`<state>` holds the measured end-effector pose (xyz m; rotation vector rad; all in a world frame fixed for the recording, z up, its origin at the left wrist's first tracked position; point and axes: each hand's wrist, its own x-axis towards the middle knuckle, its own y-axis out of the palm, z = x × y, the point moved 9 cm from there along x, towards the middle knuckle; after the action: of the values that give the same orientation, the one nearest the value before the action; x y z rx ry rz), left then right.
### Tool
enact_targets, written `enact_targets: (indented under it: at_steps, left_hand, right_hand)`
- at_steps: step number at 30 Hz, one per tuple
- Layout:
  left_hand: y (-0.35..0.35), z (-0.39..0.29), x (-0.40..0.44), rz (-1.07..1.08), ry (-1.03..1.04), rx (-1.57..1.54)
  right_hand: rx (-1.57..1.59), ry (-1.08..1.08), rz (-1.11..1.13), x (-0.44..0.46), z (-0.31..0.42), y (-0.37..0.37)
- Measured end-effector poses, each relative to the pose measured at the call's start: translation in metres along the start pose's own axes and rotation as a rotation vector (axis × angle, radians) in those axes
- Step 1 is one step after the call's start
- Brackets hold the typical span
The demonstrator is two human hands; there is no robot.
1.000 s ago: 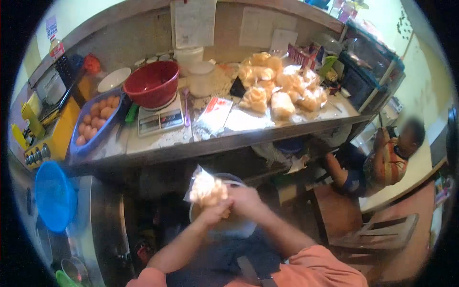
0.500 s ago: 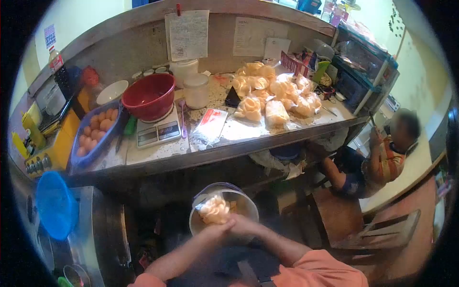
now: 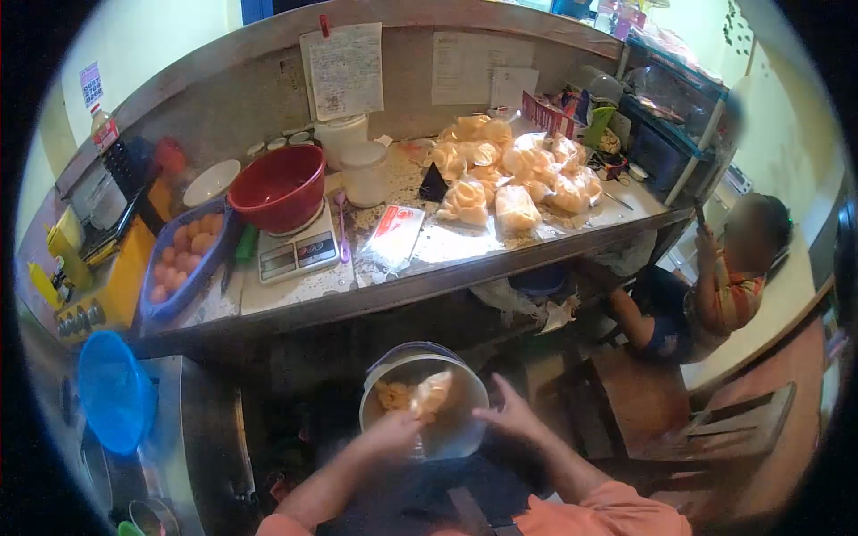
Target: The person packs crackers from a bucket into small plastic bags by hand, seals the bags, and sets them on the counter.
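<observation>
Over the bucket (image 3: pixel 463 406), my left hand (image 3: pixel 396 432) pinches a clear plastic bag of pale orange crackers (image 3: pixel 433 391) by its lower end. Loose crackers (image 3: pixel 391 396) lie inside the bucket, partly hidden behind the bag. My right hand (image 3: pixel 518 414) holds nothing, its thumb and fingers apart, beside the bucket's right rim. On the counter ahead, several filled bags of crackers (image 3: pixel 517 210) form a pile. A flat pack of plastic bags (image 3: pixel 394 234) lies left of them.
A red bowl (image 3: pixel 279 188) sits on a digital scale (image 3: pixel 299 253), beside a purple spoon (image 3: pixel 343 228). Eggs fill a blue basket (image 3: pixel 152 304). A blue basin (image 3: pixel 116 393) is at left. At right, a person (image 3: pixel 715 295) sits near a wooden chair (image 3: pixel 639 393).
My right hand has let go of the bag and moved right, fingers spreading. The bag has tilted and shifted right in my left hand. The seated person's arm has risen slightly.
</observation>
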<state>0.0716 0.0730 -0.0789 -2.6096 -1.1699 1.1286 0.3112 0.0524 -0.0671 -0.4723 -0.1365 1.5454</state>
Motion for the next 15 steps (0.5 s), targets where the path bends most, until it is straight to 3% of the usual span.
enact_targets:
  at_steps: [3,8,9,14,15]
  left_hand:
    - [-0.014,-0.019,-0.002,-0.063,0.247,0.199]
    - [-0.043,-0.04,0.0,-0.179,0.137,0.617]
    - [-0.053,-0.042,0.001,-0.212,0.134,0.593]
    - [-0.109,-0.048,0.011,-0.424,0.052,0.583]
    - [-0.12,-0.056,0.01,-0.459,0.045,0.579]
  right_hand:
    - [-0.045,-0.082,0.108,0.003,-0.02,0.027]
    - [-0.055,-0.067,0.05,0.016,-0.022,0.036]
    - [-0.028,-0.007,0.068,0.008,0.018,0.029]
    - [0.085,-0.193,-0.045,0.04,0.06,0.041]
    - [0.142,-0.133,-0.024,0.048,0.065,0.044]
